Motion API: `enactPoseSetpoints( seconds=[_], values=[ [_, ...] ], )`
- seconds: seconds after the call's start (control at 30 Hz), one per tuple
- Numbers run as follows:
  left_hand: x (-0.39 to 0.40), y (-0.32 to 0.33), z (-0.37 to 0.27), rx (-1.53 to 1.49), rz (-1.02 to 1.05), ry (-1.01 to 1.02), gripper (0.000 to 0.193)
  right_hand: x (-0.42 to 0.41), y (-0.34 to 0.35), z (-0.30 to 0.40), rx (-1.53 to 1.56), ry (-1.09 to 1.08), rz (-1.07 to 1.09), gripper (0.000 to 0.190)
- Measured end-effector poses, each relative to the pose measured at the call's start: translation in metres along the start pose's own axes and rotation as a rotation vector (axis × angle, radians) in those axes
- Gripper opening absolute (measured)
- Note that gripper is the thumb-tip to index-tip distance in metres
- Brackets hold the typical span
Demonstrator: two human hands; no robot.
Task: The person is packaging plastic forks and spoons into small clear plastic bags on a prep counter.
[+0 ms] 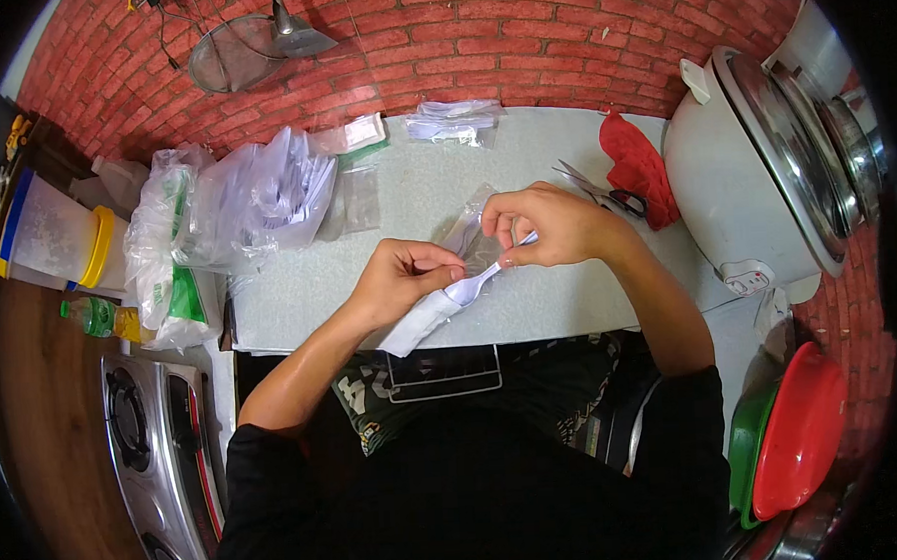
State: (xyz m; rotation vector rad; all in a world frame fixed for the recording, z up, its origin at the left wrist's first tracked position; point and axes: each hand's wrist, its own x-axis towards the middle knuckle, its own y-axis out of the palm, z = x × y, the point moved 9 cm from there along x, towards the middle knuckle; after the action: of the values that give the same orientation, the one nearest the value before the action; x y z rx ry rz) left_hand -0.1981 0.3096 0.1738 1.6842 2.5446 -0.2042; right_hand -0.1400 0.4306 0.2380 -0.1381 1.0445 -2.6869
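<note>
A white plastic spoon lies slantwise between my hands, low over the table's front edge. My left hand pinches at its bowl end, where a folded white paper napkin sits against the spoon and sticks out toward me. My right hand has its thumb and fingers around the spoon's handle. Behind and between the hands is a clear plastic sleeve. Whether the fingers also grip this film cannot be told.
Scissors lie beside a red cloth, near a large rice cooker. Bags of white plastic cutlery stand at the left. Packed cutlery lies by the brick wall. A gas stove is at lower left, a red basin at lower right.
</note>
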Motion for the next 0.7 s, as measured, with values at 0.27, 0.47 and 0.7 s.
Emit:
enactPoseSetpoints(
  seconds=[0.27, 0.47, 0.7],
  values=[
    [0.005, 0.008, -0.007, -0.192, 0.025, 0.068, 0.014, 0.008, -0.008, 0.01, 0.01, -0.008, -0.133, 0.035],
    [0.003, -0.001, 0.001, -0.495, -0.078, 0.072, 0.015, -0.002, -0.029, -0.018, 0.557, 0.152, -0.294, 0.025],
    [0.007, 0.008, -0.007, -0.526, -0.13, 0.089, 0.015, 0.007, -0.03, -0.003, 0.484, 0.193, -0.395, 0.014]
  ],
)
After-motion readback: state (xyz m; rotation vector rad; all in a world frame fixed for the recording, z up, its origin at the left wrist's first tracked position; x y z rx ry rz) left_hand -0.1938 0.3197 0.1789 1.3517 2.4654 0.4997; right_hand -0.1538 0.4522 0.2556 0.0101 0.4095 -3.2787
